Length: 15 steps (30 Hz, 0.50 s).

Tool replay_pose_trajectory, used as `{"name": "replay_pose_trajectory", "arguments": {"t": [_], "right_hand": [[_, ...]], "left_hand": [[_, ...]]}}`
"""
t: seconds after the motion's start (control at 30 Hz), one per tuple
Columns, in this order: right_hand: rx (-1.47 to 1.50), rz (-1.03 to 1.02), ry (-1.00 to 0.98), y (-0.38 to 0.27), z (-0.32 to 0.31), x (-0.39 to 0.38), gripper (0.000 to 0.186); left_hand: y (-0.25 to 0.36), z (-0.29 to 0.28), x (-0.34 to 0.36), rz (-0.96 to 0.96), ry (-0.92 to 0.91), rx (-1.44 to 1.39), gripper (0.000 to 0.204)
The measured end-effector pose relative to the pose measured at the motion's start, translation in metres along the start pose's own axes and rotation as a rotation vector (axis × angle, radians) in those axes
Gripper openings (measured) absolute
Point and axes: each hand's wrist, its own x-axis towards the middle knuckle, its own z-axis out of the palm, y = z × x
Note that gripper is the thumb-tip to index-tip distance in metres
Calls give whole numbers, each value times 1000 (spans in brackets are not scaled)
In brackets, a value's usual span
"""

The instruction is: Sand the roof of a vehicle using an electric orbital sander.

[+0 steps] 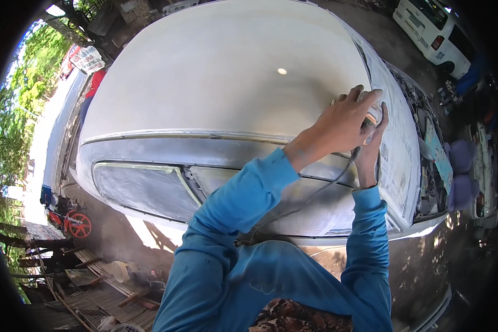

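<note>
The pale, dusty roof (pixel 221 66) of a car fills the middle of the view. At the roof's right edge, by the masked windshield (pixel 395 160), my left hand (pixel 340 124) and my right hand (pixel 371 152) are both closed around a dusty corded power sander (pixel 374 115). The left hand grips it from above; the right wraps its near side. My fingers hide most of the tool and its underside. From it a dark cord (pixel 323 188) runs down across the side windows toward my body. A covered side window (pixel 144 185) lies to the left.
An exposed engine bay (pixel 423 122) is at the car's right end. Farther right stands a white van (pixel 434 33). At the left are a motorcycle (pixel 72 218) with a red wheel and a person in red (pixel 96 83). Wooden planks (pixel 102 271) and a pale bucket (pixel 118 270) lie lower left.
</note>
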Motion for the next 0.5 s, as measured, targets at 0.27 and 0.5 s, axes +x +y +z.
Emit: {"name": "replay_pose_trajectory", "arguments": {"t": [0.27, 0.5], "right_hand": [[210, -98, -12, -44, 75, 19, 90], [255, -314, -255, -119, 178, 11, 83]], "left_hand": [[4, -33, -242, -326, 266, -59, 39], [-4, 23, -342, -769, 281, -221, 56]]}}
